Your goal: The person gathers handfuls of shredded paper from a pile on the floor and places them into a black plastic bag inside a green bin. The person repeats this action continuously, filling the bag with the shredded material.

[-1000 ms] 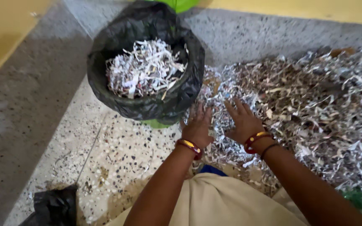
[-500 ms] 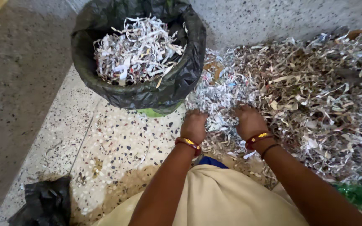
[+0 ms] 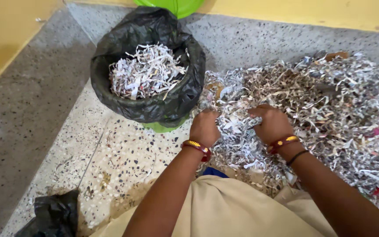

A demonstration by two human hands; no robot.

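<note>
A big heap of shredded paper (image 3: 325, 105) covers the floor to the right. My left hand (image 3: 204, 127) and my right hand (image 3: 272, 123) are both closed around one clump of shreds (image 3: 234, 123) at the heap's near left edge. Each wrist wears a red and gold bangle; a thin black band is also on the right wrist. Just left of my hands stands a green bin lined with a black plastic bag (image 3: 185, 94), partly filled with shredded paper (image 3: 144, 72).
A crumpled black bag (image 3: 51, 217) lies on the speckled floor at the lower left. A green lid or basin (image 3: 176, 6) sits behind the bin by the yellow wall (image 3: 312, 12). My beige-clad knees (image 3: 224, 208) fill the bottom centre.
My hands went from flat and spread on the shreds to curled fists gathering a clump between them.
</note>
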